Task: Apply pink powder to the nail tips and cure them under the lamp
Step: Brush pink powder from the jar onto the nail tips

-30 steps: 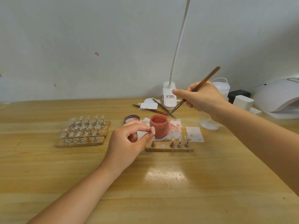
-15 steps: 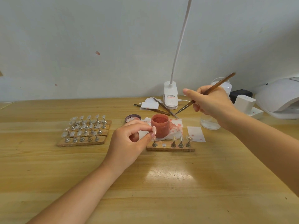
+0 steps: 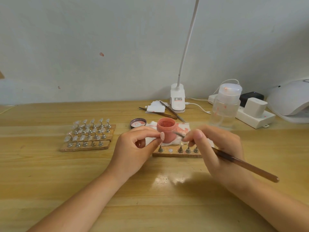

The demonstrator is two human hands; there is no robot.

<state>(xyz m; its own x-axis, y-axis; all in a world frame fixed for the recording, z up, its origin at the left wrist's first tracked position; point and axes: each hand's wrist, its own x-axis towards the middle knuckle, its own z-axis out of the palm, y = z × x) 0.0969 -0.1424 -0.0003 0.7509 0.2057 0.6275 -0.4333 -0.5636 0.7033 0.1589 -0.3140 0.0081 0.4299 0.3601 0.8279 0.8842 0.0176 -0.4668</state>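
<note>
The left hand (image 3: pixel 133 148) is pinching a small nail tip (image 3: pixel 162 136) between thumb and forefinger at centre frame, just in front of the open powder jar (image 3: pixel 166 131). The right hand (image 3: pixel 215 148) is gripping a brush (image 3: pixel 234 160) with curled fingers, handle trailing to the lower right, working end (image 3: pixel 179 135) pointing at the jar and the held tip. Whether the bristles are touching either cannot be told; that end is blurred.

Risks, as judged from this position:
- The jar is standing open on a stained tissue (image 3: pixel 182 129), just behind both hands. A knock from a knuckle or the brush shaft would likely be tipping it and spilling powder over the table (image 3: pixel 50 181).
- The right hand is hovering directly over the near holder strip (image 3: pixel 177 154), covering part of it. Lowering the wrist could be toppling the stands (image 3: pixel 188 149) there.
- The tip is being held by a light pinch only; brush pressure could be flicking it loose.

Containers:
- The jar is holding pink powder, seemingly near the rim. Its lid (image 3: pixel 138 123) is lying open side up just left of it, pink residue inside.
- A clear bottle (image 3: pixel 224 108), upper right, is looking nearly empty, with pink smears on its wall.
- The curing lamp (image 3: pixel 291 101) is sitting at the far right edge, well apart from the work; nothing visible inside.
- The racks (image 3: pixel 87 136) at centre left are carrying rows of clear tips, apparently uncoated.
</note>
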